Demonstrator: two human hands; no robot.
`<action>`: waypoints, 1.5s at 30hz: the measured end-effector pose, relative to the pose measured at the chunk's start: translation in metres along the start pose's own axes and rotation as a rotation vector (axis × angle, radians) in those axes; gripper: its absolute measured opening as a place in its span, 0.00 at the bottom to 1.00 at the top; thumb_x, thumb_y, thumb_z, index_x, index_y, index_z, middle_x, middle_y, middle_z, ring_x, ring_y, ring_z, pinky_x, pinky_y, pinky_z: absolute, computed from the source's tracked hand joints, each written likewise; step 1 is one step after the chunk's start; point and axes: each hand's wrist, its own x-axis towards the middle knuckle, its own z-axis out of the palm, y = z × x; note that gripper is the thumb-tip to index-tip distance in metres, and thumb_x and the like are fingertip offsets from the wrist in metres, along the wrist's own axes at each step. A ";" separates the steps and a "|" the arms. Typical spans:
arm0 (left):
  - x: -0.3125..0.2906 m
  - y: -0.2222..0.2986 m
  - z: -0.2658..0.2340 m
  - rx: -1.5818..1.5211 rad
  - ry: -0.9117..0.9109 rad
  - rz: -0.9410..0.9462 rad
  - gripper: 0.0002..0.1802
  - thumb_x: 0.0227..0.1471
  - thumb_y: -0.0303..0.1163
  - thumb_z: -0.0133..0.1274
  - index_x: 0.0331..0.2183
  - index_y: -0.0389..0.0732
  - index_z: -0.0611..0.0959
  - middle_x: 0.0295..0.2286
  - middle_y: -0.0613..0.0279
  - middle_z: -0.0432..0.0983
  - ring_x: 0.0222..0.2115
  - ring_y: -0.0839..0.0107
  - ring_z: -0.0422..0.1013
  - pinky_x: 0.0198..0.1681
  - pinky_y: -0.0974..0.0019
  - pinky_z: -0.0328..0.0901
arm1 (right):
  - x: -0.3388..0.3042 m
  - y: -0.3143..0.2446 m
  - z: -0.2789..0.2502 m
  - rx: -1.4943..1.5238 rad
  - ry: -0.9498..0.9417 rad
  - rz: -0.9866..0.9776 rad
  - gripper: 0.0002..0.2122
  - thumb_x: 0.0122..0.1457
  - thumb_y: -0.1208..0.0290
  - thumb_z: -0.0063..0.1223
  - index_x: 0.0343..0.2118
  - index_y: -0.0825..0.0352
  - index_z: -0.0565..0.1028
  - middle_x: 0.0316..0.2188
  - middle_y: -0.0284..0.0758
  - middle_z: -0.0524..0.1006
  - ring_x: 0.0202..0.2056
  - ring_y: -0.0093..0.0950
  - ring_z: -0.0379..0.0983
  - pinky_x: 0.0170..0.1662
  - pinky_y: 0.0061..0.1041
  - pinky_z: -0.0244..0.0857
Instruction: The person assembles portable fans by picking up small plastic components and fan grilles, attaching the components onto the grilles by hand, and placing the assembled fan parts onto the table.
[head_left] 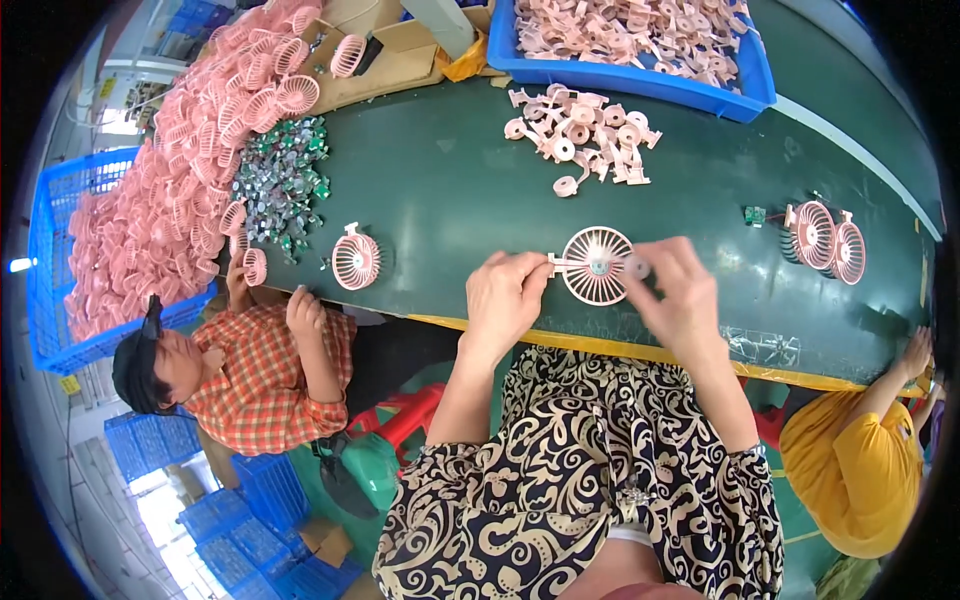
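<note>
A pink round fan cage with thin spokes lies on the green table in front of me. Its short stem sits pinched between the thumb and fingers of my left hand. At the cage's right edge, my right hand has a small pale pink round piece between thumb and fingers. That hand is slightly blurred, and whether the piece touches the cage I cannot tell. A greyish hub shows in the middle of the spokes, with a pale blur just above it.
Loose pink pieces with round ends lie beyond my hands, before a full blue tray. One fan cage stands left, two more right. Green circuit pieces and heaped pink cages adjoin a co-worker; another sits right.
</note>
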 end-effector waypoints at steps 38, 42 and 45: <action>0.009 0.009 0.030 -0.038 0.032 -0.145 0.29 0.58 0.37 0.61 0.53 0.29 0.71 0.17 0.57 0.76 0.21 0.60 0.75 0.30 0.58 0.69 | 0.008 -0.007 0.042 -0.288 -0.339 -0.046 0.07 0.53 0.70 0.65 0.31 0.65 0.78 0.33 0.37 0.73 0.36 0.37 0.78 0.35 0.35 0.76; 0.009 0.009 0.029 -0.115 0.031 -0.136 0.23 0.57 0.34 0.62 0.50 0.33 0.76 0.18 0.59 0.74 0.20 0.71 0.72 0.29 0.64 0.67 | 0.007 -0.012 0.025 -0.067 -0.275 -0.088 0.19 0.52 0.60 0.70 0.42 0.66 0.81 0.44 0.40 0.78 0.43 0.42 0.78 0.44 0.37 0.76; 0.009 -0.004 0.024 -0.287 -0.046 -0.130 0.21 0.58 0.31 0.63 0.51 0.35 0.78 0.26 0.62 0.81 0.27 0.78 0.73 0.32 0.69 0.69 | 0.001 -0.001 0.006 0.065 -0.341 -0.100 0.24 0.49 0.59 0.73 0.47 0.66 0.80 0.48 0.38 0.78 0.48 0.41 0.78 0.50 0.37 0.75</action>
